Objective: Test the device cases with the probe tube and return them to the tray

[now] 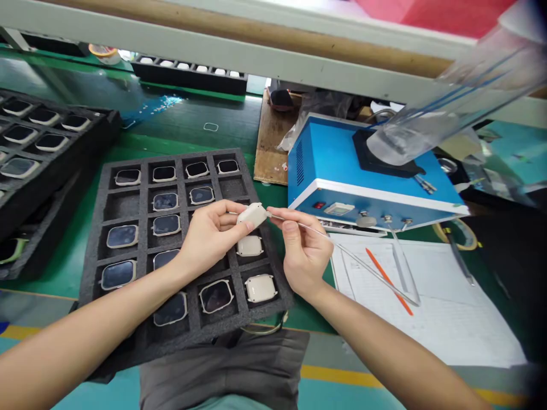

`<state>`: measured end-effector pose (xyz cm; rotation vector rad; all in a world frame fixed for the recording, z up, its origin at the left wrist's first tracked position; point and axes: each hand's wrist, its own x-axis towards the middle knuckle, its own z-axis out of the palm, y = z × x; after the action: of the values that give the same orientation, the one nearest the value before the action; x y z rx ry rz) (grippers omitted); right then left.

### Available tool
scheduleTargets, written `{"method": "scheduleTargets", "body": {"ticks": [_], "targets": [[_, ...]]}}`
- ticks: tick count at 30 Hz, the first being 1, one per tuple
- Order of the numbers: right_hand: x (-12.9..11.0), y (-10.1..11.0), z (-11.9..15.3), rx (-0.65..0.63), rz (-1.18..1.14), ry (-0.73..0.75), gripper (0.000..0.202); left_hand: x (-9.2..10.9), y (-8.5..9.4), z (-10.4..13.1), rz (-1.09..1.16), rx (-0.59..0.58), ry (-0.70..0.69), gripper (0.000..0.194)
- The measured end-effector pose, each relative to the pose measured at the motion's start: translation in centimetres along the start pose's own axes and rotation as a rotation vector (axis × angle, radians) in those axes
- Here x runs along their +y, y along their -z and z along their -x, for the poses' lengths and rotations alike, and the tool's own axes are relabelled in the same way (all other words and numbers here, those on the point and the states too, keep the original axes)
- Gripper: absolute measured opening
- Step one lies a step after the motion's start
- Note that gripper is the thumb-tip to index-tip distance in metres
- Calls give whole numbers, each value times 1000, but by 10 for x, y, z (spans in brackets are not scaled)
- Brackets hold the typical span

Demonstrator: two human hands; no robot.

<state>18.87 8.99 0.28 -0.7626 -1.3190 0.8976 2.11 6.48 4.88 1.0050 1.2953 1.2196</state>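
Observation:
My left hand (pixel 213 236) is closed on a white smartwatch body (pixel 252 215), pinched between thumb and fingers above the foam tray (pixel 248 313). My right hand (pixel 305 247) grips a thin-tipped tool (pixel 277 217), its tip touching or very near the right end of the watch body. From that hand a clear thin tube (pixel 363 265) runs right, bends over the papers and leads up to a blue box. In the tray's compartments sit several watches with dark screens up (pixel 216 296). White-backed ones (pixel 261 288) lie near my right hand.
The blue control box (pixel 376 196) stands at right, a clear cylinder (pixel 397 139) on top. Papers (pixel 461 307) with an orange stick (pixel 388 282) lie before it. Stacked watch trays (pixel 98 128) fill the left; another tray (pixel 188 77) sits behind. A shelf beam (pixel 239 48) crosses overhead.

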Motion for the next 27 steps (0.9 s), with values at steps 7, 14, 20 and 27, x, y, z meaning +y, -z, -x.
{"method": "scheduleTargets", "body": {"ticks": [7, 14, 20, 27], "targets": [[0, 0, 0, 0, 17, -12, 15, 1, -1, -1, -13, 9, -15, 45], [-1, 0, -1, -6, 31, -14, 15, 0, -1, -1, -13, 2, -23, 40], [-1, 0, -1, -1, 6, -34, 15, -1, 0, -1, -20, -2, -29, 39], [1, 0, -1, -15, -13, -22, 13, -2, 1, -3, -15, -17, -34, 43]]}}
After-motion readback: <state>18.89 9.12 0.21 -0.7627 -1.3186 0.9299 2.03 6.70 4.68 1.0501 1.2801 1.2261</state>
